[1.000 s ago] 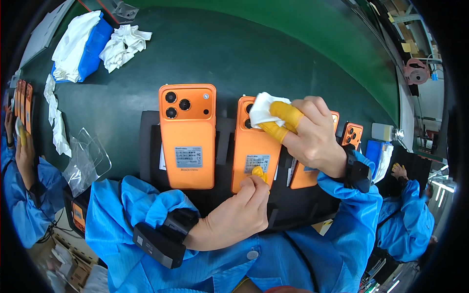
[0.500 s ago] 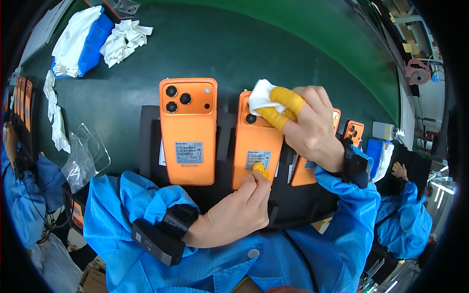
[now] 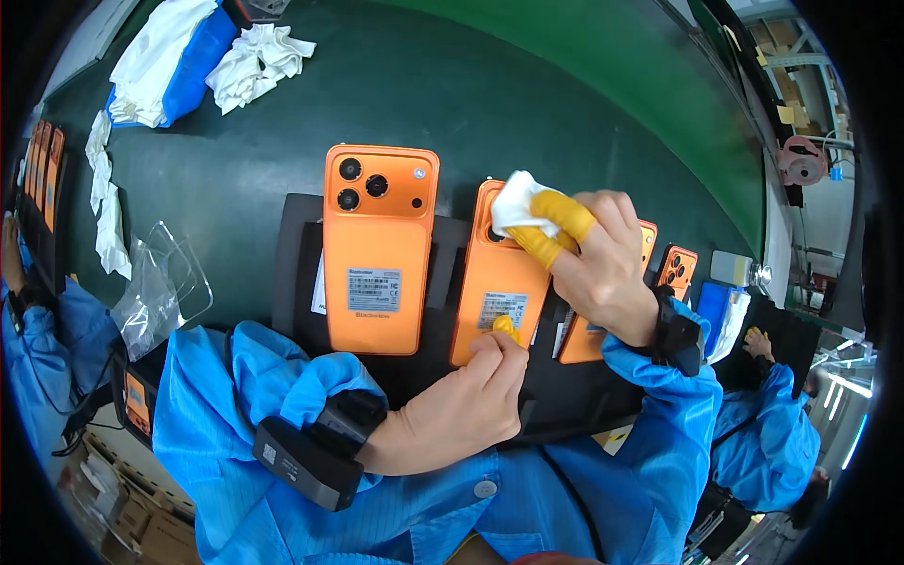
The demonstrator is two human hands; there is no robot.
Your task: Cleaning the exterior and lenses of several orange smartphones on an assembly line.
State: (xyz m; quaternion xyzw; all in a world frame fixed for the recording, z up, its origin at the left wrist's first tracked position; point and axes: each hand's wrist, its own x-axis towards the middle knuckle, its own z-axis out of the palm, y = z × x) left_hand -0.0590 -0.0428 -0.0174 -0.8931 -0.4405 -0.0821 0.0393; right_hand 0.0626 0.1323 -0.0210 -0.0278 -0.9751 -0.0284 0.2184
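Note:
My right hand (image 3: 603, 254), with yellow finger cots, pinches a folded white cloth (image 3: 521, 202) against the camera area of an orange phone (image 3: 471, 320). The cloth and fingers hide most of its lenses. My left hand (image 3: 461, 395) is closed at the same phone's lower end, one yellow-covered fingertip at the bottom of the grey label. This phone leans back-up on a black stand (image 3: 299, 264). To its left stands another orange phone (image 3: 381, 245) with its lenses and label showing. A third orange phone (image 3: 576, 347) is partly behind my right hand and wrist.
A smaller-looking orange phone (image 3: 676, 268) stands farther right, near a blue-and-white pack (image 3: 723, 320). White cloths in a blue pack (image 3: 193, 75), a crumpled cloth (image 3: 256, 68) and a clear plastic bag (image 3: 151, 292) lie at left. Co-workers in blue sit on both sides.
The cloth has slid slightly down over the phone's camera area, covering more of a lens. My left hand stays at the phone's lower end. The whole view has shifted a little.

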